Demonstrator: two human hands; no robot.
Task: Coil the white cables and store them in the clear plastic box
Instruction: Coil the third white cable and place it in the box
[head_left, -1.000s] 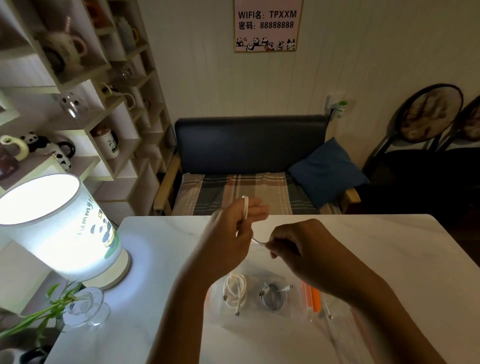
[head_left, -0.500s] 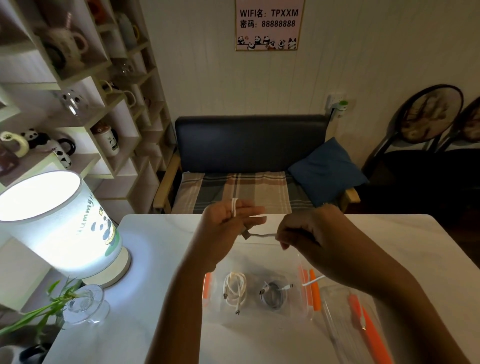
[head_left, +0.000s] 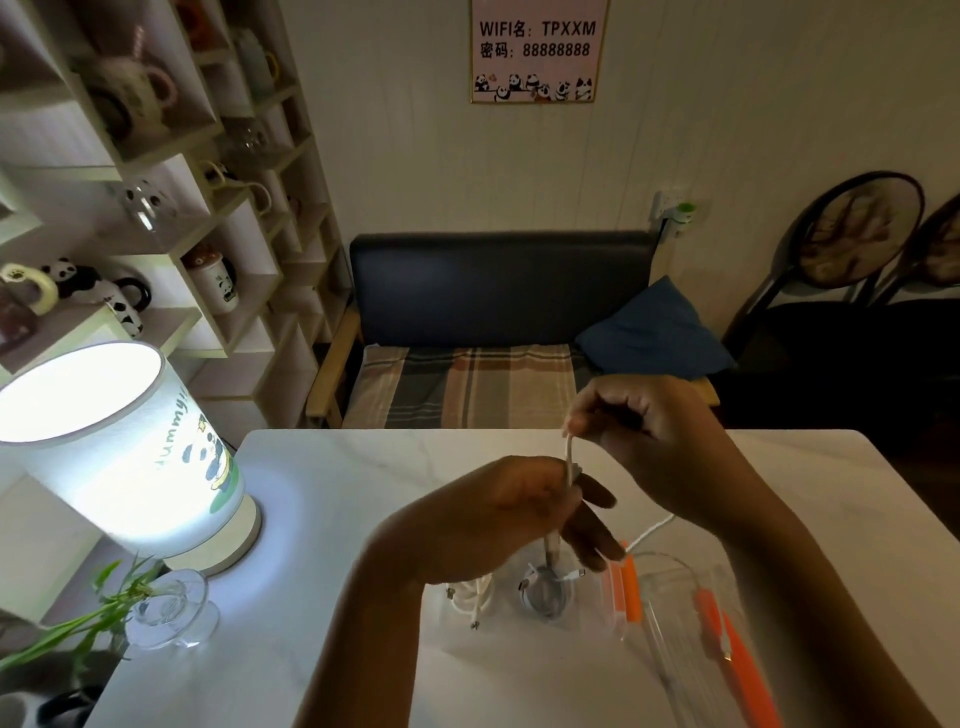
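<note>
Spanning the near scene a white table, clear plastic box half hidden under left hand, two coiled cables inside, right hand pinching white cable, left fingers curled round it, lid cut off right.

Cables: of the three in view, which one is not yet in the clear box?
The white cable stretched between the left hand and right hand; the other two lie coiled inside the clear box.
</note>
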